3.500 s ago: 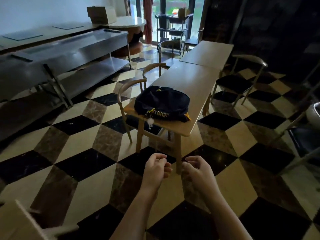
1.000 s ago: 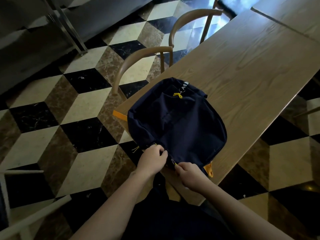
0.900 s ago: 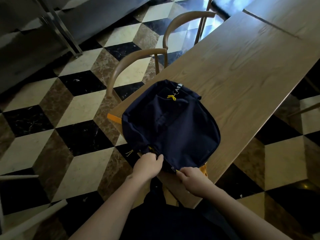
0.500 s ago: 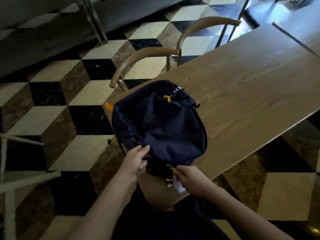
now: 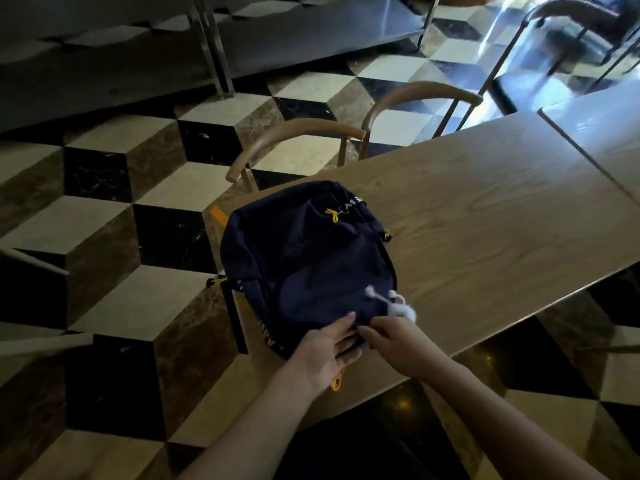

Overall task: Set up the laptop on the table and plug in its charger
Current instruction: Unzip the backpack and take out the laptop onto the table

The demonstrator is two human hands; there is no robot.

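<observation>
Navy backpack (image 5: 308, 268) lies flat at table's (image 5: 485, 237) near-left corner, ur left hand (image 5: 329, 351) & right hand (image 5: 391, 341) both pinching its near edge at 6 o'clock, w/ two wooden chairs (image 5: 294, 140) at 11–12 o'clock on cube-pattern tile floor (image 5: 104, 237).

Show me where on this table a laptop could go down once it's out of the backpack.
Free: the long wooden stretch of the table beyond and to the right of the backpack, up to the seam with the next table. Crowded: the near corner, where the backpack overhangs the edge and the left hand and right hand work at it.
</observation>
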